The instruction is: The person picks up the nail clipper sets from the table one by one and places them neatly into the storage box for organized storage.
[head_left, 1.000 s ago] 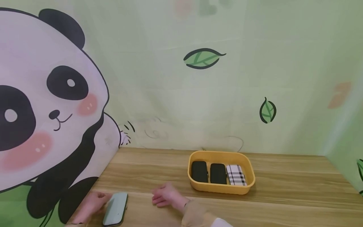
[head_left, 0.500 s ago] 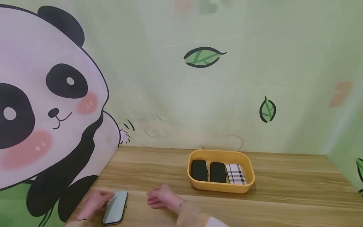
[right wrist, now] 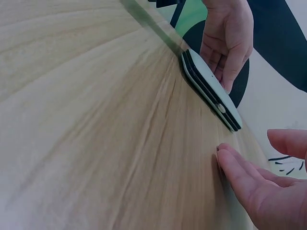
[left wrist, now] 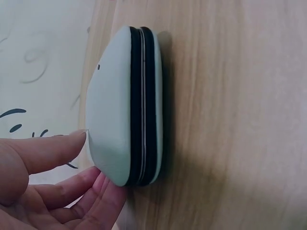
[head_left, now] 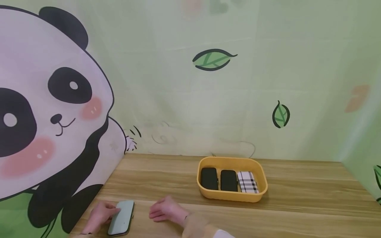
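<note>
A pale green hard clamshell case (head_left: pixel 121 218) with a dark edge, a metal seam and a round clasp lies on the wooden table at the left front. My left hand (head_left: pixel 100 213) holds it from its left side. In the left wrist view, the thumb (left wrist: pixel 72 143) meets the pale top while the curled fingers (left wrist: pixel 103 203) bear against its side near one end. To the right of the case, my right hand (head_left: pixel 167 209) hovers low over the table, empty, its fingers loosely extended towards the case. The right wrist view shows the clasp side (right wrist: pixel 220 108) facing it.
A yellow tray (head_left: pixel 232 197) stands at the back centre-right. Inside it are two black cases (head_left: pixel 209 178) and a white plaid case (head_left: pixel 247 182), side by side. A panda-print cloth (head_left: pixel 178 99) rises behind and left of the wooden table (head_left: pixel 303 198).
My left hand has come further over the case, its thumb now on the top. The right hand has drifted left, closer to the case. The tray stays put.
</note>
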`<state>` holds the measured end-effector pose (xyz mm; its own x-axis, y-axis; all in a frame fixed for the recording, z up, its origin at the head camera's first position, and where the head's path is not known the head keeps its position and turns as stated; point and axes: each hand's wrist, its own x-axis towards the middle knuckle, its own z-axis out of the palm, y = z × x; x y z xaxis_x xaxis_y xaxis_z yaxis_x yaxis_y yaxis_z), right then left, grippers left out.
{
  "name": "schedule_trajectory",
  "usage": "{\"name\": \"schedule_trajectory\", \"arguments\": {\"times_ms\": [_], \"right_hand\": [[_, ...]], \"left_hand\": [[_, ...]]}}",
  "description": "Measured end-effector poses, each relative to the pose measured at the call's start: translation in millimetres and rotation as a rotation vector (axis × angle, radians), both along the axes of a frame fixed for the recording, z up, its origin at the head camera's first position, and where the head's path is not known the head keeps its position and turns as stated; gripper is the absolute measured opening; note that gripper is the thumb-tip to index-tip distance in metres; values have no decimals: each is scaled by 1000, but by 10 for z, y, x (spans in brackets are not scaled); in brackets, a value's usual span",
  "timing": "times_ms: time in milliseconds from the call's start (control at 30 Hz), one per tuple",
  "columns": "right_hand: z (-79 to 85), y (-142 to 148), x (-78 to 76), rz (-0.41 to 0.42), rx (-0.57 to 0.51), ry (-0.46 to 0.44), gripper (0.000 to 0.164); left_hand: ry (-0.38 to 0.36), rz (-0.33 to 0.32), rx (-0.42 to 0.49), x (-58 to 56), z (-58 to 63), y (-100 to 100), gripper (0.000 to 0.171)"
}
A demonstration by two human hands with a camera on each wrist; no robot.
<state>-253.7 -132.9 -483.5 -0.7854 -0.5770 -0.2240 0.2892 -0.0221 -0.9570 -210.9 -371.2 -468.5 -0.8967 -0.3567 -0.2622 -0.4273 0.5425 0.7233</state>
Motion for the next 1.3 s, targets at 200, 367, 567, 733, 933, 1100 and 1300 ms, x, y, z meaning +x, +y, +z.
{"name": "schedule_trajectory", "arguments": {"times_ms": [200, 367, 567, 733, 933, 1100, 1300], "right_hand": [[3, -39, 36, 29, -1, -13, 14], [7, -68, 50, 28, 12, -30, 12], [16, -115, 85, 16, 19, -48, 11], [5, -158, 120, 13, 12, -50, 12], [-14, -170, 147, 43, 1, -67, 12], [-19, -181, 171, 70, -17, -69, 12], [-28, -226, 185, 44, -21, -66, 11]], "left_hand": [[4, 29, 57, 29, 7, 1, 20], [-1, 22, 76, 50, 22, 15, 23], [20, 29, 119, 76, 15, 25, 22], [34, 57, 201, 95, -13, 9, 19], [33, 69, 251, 109, -37, 33, 17], [10, 69, 283, 98, -33, 86, 21], [6, 68, 270, 72, -32, 138, 22]]}}
